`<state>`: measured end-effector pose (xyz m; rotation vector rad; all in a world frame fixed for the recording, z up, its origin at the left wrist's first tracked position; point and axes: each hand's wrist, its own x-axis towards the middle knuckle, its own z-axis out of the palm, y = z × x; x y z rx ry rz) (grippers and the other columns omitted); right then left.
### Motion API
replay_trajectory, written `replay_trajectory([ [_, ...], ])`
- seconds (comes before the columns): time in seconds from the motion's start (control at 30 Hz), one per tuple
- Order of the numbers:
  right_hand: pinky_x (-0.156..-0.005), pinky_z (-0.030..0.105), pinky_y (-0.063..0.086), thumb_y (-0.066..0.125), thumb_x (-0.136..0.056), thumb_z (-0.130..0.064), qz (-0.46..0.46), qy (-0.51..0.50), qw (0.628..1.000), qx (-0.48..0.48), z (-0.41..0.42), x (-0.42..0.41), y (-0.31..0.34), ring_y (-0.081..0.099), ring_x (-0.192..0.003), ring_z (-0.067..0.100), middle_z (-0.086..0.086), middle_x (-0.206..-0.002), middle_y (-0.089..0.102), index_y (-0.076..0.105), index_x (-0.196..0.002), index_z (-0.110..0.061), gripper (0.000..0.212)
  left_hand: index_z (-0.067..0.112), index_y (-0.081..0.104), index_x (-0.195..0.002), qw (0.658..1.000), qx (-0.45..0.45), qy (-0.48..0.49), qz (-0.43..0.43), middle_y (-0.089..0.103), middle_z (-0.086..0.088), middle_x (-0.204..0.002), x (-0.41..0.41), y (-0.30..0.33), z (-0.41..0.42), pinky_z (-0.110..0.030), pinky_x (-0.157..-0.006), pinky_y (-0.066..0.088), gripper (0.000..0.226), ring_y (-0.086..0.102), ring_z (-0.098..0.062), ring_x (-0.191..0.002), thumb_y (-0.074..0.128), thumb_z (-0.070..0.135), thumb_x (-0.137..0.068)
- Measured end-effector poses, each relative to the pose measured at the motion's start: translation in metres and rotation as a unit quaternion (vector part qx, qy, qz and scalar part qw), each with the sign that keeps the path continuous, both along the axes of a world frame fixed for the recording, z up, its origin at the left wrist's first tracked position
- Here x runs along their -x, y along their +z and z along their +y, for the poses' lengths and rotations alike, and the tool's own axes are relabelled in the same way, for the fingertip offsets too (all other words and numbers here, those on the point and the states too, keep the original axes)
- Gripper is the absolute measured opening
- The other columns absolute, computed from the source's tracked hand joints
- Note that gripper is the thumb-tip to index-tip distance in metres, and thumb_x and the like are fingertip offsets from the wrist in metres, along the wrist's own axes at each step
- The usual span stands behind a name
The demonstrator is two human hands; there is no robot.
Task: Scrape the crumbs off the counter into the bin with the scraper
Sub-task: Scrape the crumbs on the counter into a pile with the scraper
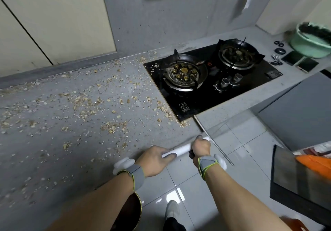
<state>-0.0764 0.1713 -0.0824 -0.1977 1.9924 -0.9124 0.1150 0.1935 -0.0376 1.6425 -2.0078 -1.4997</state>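
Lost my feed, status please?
Both hands, left hand and right hand, grip scraper at counter edge. Crumbs still scattered. Nothing blocking.

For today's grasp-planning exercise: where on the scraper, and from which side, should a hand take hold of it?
Grip the white cylindrical handle, coming from the floor side over the counter's front edge. The handle is a round bar lying along that edge, so fingers wrap it well; both the left hand and right hand already hold it so. The thin blade offers no grip.

Light was dim and even, with glare on the glossy floor tiles point(180, 195). Wide-angle distortion bent the edges, and the surface point(26, 155) blurred at left.
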Motion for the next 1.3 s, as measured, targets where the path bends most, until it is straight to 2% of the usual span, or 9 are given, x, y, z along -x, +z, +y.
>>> replay_trajectory([
  [0.07, -0.046, 0.028, 0.039, 0.032, -0.100, -0.028, 0.009, 0.006, 1.000, -0.005, 0.003, -0.011, -0.004, 0.046, -0.052, 0.024, 0.017, -0.085, 0.048, 0.041, -0.123, 0.006, 0.042, 0.023, 0.071, -0.089, 1.000, -0.003, 0.001, -0.010, 0.065, -0.002, -0.063, -0.012, 0.001, 0.003, -0.024, -0.052, 0.038, 0.055, 0.051, -0.011, -0.052, 0.046, 0.068, -0.070],
  [0.2, -0.061, 0.034, 0.045, 0.033, -0.101, -0.023, 0.027, 0.034, 0.999, 0.005, 0.015, -0.052, -0.009, 0.049, -0.062, 0.027, 0.014, -0.086, 0.047, 0.046, -0.078, -0.004, 0.032, 0.029, 0.069, -0.080, 0.999, 0.013, 0.004, -0.041, 0.054, 0.008, -0.051, -0.054, 0.003, 0.007, -0.023, -0.050, 0.037, 0.037, 0.050, -0.008, -0.048, 0.053, 0.063, -0.074],
  [0.3, -0.077, 0.037, 0.040, 0.028, -0.102, -0.025, 0.045, 0.044, 0.998, -0.006, 0.020, -0.075, -0.014, 0.046, -0.084, 0.027, 0.013, -0.103, 0.040, 0.044, -0.075, -0.006, 0.036, 0.031, 0.070, -0.080, 0.998, 0.015, -0.009, -0.055, 0.057, 0.011, -0.052, -0.076, 0.007, 0.009, -0.025, -0.054, 0.044, 0.033, 0.056, -0.008, -0.052, 0.055, 0.061, -0.078],
  [0.37, -0.071, 0.034, 0.043, 0.027, -0.102, -0.025, 0.034, 0.053, 0.998, -0.007, 0.020, -0.088, -0.013, 0.047, -0.082, 0.027, 0.015, -0.103, 0.040, 0.042, -0.073, -0.007, 0.037, 0.032, 0.071, -0.084, 0.998, 0.017, -0.004, -0.061, 0.060, 0.009, -0.057, -0.088, 0.010, 0.013, -0.026, -0.057, 0.048, 0.035, 0.061, -0.010, -0.056, 0.055, 0.062, -0.077],
  [0.5, -0.039, 0.022, 0.041, 0.034, -0.100, -0.027, -0.066, 0.031, 0.997, 0.010, 0.010, -0.108, -0.003, 0.046, -0.048, 0.021, 0.012, -0.074, 0.047, 0.042, -0.096, -0.003, 0.026, 0.037, 0.070, -0.092, 0.996, 0.042, 0.023, -0.080, 0.067, 0.006, -0.065, -0.109, 0.014, 0.017, -0.020, -0.054, 0.044, 0.037, 0.062, -0.005, -0.058, 0.052, 0.065, -0.075],
  [0.77, -0.039, 0.023, 0.042, 0.036, -0.100, -0.028, -0.090, 0.041, 0.993, 0.059, -0.009, -0.115, 0.018, 0.042, -0.036, 0.019, 0.009, -0.054, 0.041, 0.042, -0.077, -0.006, 0.032, 0.036, 0.070, -0.094, 0.993, 0.071, 0.060, -0.078, 0.060, 0.006, -0.060, -0.116, 0.026, 0.003, -0.024, -0.054, 0.040, 0.037, 0.055, -0.009, -0.055, 0.055, 0.065, -0.077],
  [0.9, -0.038, 0.019, 0.038, 0.036, -0.098, -0.024, -0.068, -0.019, 0.994, 0.078, -0.004, -0.082, 0.019, 0.038, -0.041, 0.017, 0.007, -0.063, 0.034, 0.038, -0.093, -0.006, 0.020, 0.037, 0.070, -0.095, 0.996, 0.069, 0.041, -0.047, 0.063, 0.009, -0.065, -0.082, 0.024, 0.005, -0.022, -0.052, 0.045, 0.038, 0.059, -0.003, -0.055, 0.053, 0.065, -0.075],
  [1.07, -0.045, 0.023, 0.036, 0.036, -0.097, -0.027, -0.014, -0.048, 0.998, 0.043, 0.019, -0.039, -0.001, 0.039, -0.050, 0.019, 0.008, -0.071, 0.037, 0.039, -0.102, -0.007, 0.021, 0.037, 0.070, -0.093, 0.998, 0.049, 0.006, -0.029, 0.060, 0.012, -0.054, -0.042, 0.013, 0.016, -0.010, -0.037, 0.030, 0.035, 0.050, 0.003, -0.042, 0.054, 0.063, -0.076],
  [1.3, -0.055, 0.028, 0.029, 0.037, -0.099, -0.032, 0.025, -0.001, 0.999, -0.019, 0.018, -0.055, -0.021, 0.044, -0.081, 0.027, 0.015, -0.094, 0.041, 0.040, -0.117, -0.003, 0.034, 0.031, 0.070, -0.088, 0.999, 0.025, 0.020, -0.039, 0.057, 0.005, -0.059, -0.059, 0.005, 0.028, -0.022, -0.051, 0.039, 0.049, 0.054, -0.009, -0.053, 0.046, 0.070, -0.070],
])
